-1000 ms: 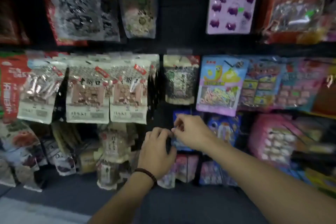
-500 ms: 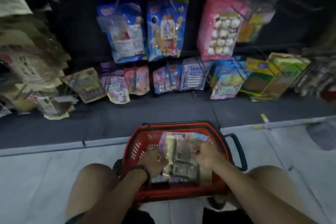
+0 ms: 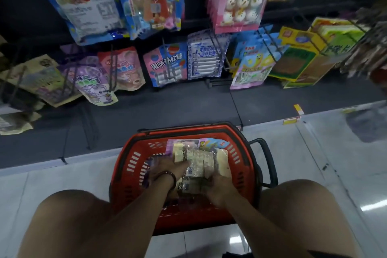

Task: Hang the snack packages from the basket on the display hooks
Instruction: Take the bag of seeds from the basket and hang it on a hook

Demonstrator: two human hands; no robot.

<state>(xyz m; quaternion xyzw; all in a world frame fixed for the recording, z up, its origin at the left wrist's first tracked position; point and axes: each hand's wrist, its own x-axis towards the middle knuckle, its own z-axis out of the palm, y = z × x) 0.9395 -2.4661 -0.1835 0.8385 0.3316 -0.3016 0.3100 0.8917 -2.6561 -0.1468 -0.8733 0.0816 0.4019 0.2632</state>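
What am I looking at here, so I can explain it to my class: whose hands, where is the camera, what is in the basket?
There is no machine: a person works with bare hands. The single picture comes from a wide-angle camera worn on the head, looking down, so their own knees and arms show. A red basket stands on the tiled floor between the knees, holding a pile of snack packages. The left hand, with a dark wristband, and the right hand both lie on the pile; blur hides whether either grips a package. Beyond the basket, other packs, such as a pink snowman pack, hang on display hooks.
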